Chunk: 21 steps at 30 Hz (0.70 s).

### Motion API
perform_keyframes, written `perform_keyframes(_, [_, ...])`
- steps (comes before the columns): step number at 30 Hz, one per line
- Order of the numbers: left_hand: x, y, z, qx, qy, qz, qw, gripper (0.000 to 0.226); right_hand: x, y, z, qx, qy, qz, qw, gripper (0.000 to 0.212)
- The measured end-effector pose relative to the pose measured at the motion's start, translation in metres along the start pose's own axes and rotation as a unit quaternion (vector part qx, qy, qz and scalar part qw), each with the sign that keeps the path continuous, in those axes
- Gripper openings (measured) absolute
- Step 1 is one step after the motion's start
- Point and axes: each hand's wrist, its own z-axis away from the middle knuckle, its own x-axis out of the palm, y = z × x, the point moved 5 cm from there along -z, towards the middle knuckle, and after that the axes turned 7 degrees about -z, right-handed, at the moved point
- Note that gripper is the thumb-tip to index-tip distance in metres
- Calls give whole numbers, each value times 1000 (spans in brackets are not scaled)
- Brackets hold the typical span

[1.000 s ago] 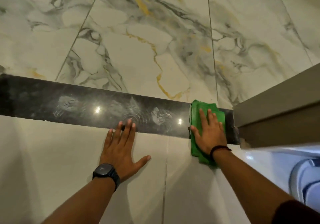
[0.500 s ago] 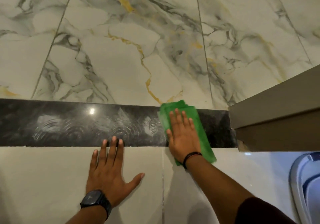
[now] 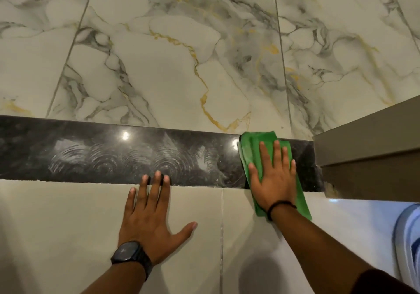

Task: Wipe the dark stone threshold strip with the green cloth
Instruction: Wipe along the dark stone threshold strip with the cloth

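Cloth (image 3: 251, 148) under flat right hand (image 3: 273, 175)

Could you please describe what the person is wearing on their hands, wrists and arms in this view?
The left hand is bare, with a dark smartwatch on a black band at the wrist. The right hand is also bare, with a thin black cord bracelet around the wrist. A dark sleeve shows on the right upper arm.

Left hand (image 3: 150, 216): flat, palm down, fingers (image 3: 156, 180) extended toward the far side, thumb splayed right; forearm enters from the near edge (dark watch on the wrist). Right hand (image 3: 272, 178): flat, palm down, fingers together, pressing; thin black band on the wrist.
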Motion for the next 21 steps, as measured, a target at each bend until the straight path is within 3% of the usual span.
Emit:
perform_keyframes(4, [2, 1, -1, 1, -3, 1, 1000, 112, 7, -40, -22, -11, -14, 11, 1000, 62])
perform_keyframes(9, [0, -4, 3, -7, -16, 7, 1000, 114, 23, -111, 7, -195, -69, 2, 978, 59])
perform_keyframes(13, [-5, -16, 2, -29, -18, 3, 999, 117, 27, -95, 44, -266, -97, 2, 959, 55])
perform_keyframes(16, [-10, -30, 3, -39, -14, -6, 999, 116, 23, -55, 54, -262, -89, 15, 961, 54])
perform_keyframes(21, [-12, -41, 2, -59, 5, -6, 998, 117, 9, -20, 30, -113, -42, 19, 993, 59])
